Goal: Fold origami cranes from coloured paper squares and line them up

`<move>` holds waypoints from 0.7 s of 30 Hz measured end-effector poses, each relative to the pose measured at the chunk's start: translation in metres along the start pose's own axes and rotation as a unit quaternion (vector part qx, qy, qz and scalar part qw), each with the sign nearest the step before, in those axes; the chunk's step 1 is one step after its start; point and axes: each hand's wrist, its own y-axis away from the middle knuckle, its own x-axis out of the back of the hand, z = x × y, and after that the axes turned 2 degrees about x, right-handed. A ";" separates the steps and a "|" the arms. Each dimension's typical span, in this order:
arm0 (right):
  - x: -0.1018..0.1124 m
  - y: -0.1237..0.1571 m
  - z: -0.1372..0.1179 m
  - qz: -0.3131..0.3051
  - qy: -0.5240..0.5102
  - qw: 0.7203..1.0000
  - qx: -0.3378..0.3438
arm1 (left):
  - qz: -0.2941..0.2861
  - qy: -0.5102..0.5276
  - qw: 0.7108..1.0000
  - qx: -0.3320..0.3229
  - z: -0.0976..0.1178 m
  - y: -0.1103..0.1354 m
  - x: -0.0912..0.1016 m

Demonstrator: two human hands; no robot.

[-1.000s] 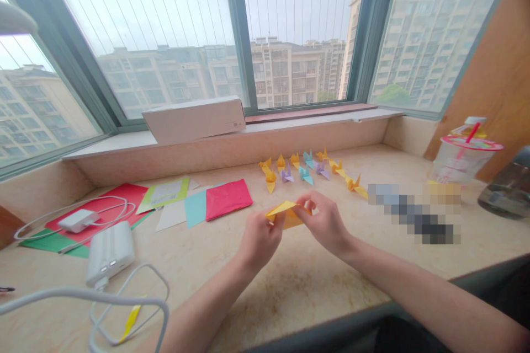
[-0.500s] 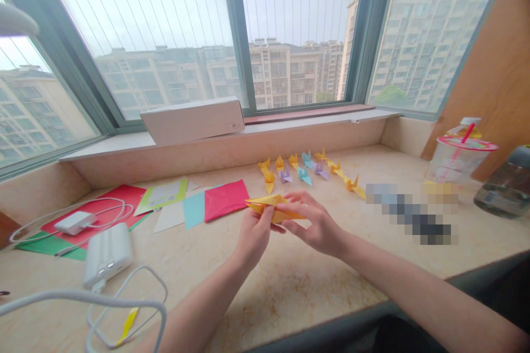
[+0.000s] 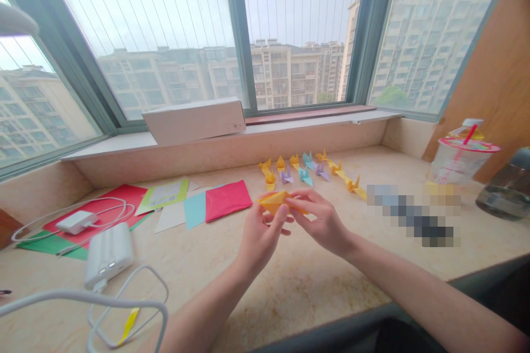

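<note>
A folded yellow origami paper (image 3: 273,202) is pinched above the desk (image 3: 302,292) by the fingers of the left hand (image 3: 260,237) and right hand (image 3: 321,222) (forearms reaching forward, wrists angled inward), near a row of paper cranes (image 3: 306,172).

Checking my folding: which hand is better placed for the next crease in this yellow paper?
Probably the right hand: its fingers reach over the yellow paper, while the left hand holds it from below.
</note>
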 end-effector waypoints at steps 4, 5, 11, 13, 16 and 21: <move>0.004 -0.003 0.000 0.019 0.035 0.999 0.003 | 0.052 -0.004 0.999 -0.001 -0.002 -0.008 0.006; 0.005 -0.003 0.001 0.019 0.038 0.999 0.005 | 0.062 -0.011 0.998 -0.003 -0.002 -0.010 0.008; 0.010 -0.006 0.002 0.026 0.031 0.999 -0.005 | 0.072 -0.047 0.996 0.001 0.000 -0.015 0.015; 0.010 -0.008 0.003 0.043 0.016 0.998 -0.030 | 0.070 -0.051 0.996 0.000 -0.001 -0.014 0.014; 0.013 -0.010 0.004 0.058 -0.018 0.995 -0.082 | 0.065 -0.057 0.996 -0.006 -0.002 -0.013 0.013; 0.015 -0.012 0.005 0.027 -0.124 0.971 -0.204 | 0.066 -0.070 0.995 -0.023 -0.004 -0.013 0.014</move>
